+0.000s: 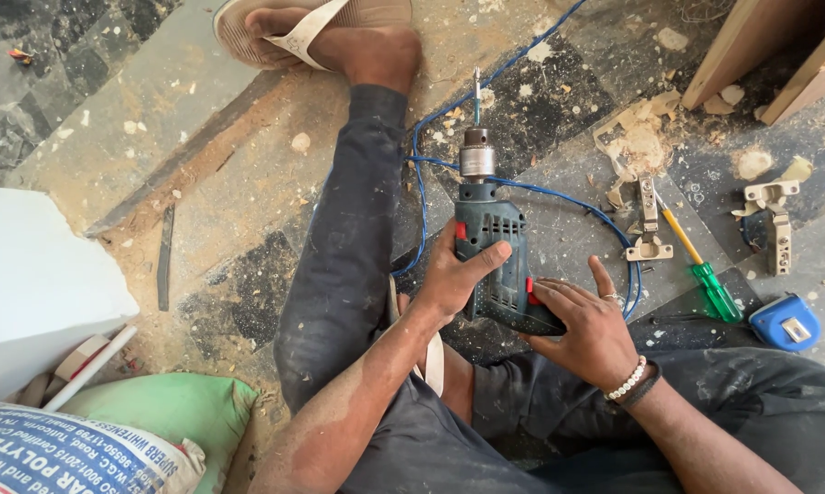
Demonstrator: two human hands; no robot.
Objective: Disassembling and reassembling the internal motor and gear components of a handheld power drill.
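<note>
Electric drill point(493, 252) (dark teal, bit pointing away): over the dusty floor point(248, 201), left hand point(449, 279) grip closed on its body, right hand point(586, 329) closed around its handle; green screwdriver point(705, 270) nearby.

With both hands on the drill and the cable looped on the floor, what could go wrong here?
The bit points toward the sandalled foot, so a slip could reach bare skin. The blue cable loops under the drill near the chuck and might snag or get nicked. The right hand rests near the red switch while the left hand grips the body, so an accidental start seems possible.
</note>
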